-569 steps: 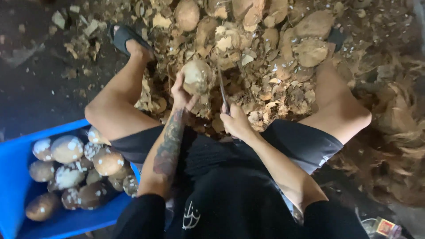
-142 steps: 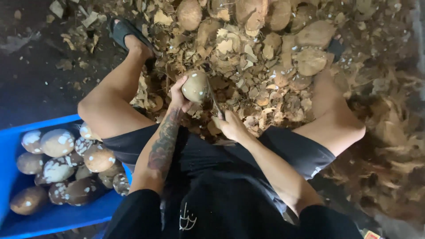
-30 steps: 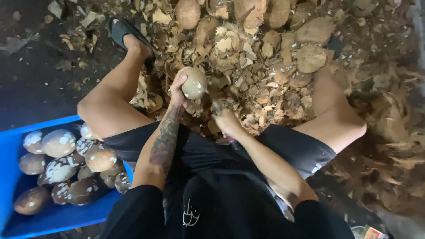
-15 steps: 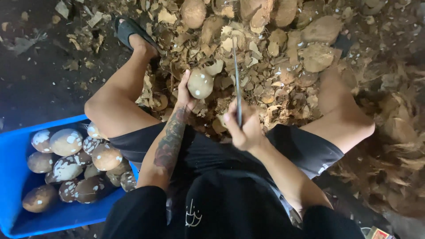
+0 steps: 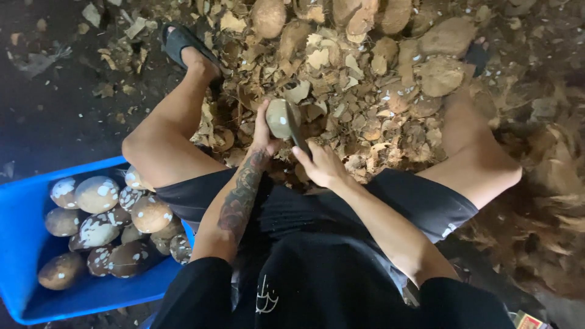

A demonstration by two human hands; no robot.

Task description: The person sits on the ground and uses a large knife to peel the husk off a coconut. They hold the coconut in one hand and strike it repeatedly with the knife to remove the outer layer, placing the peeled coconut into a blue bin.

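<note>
I sit with my legs apart over a heap of brown husk pieces. My left hand grips a round, partly peeled coconut held up between my knees. My right hand is closed around the handle of a dark knife. Its blade lies against the right side of the coconut. Both forearms reach forward from my black shirt, and the left one bears a tattoo.
A blue tub at my left holds several peeled coconuts with white patches. Whole brown coconuts lie among the husks ahead. My left foot wears a dark sandal. Dark ground lies to the left.
Half a second ago my right hand held the knife raised, blade upright. Now the blade has come down onto the coconut, which my left hand has kept in place.
</note>
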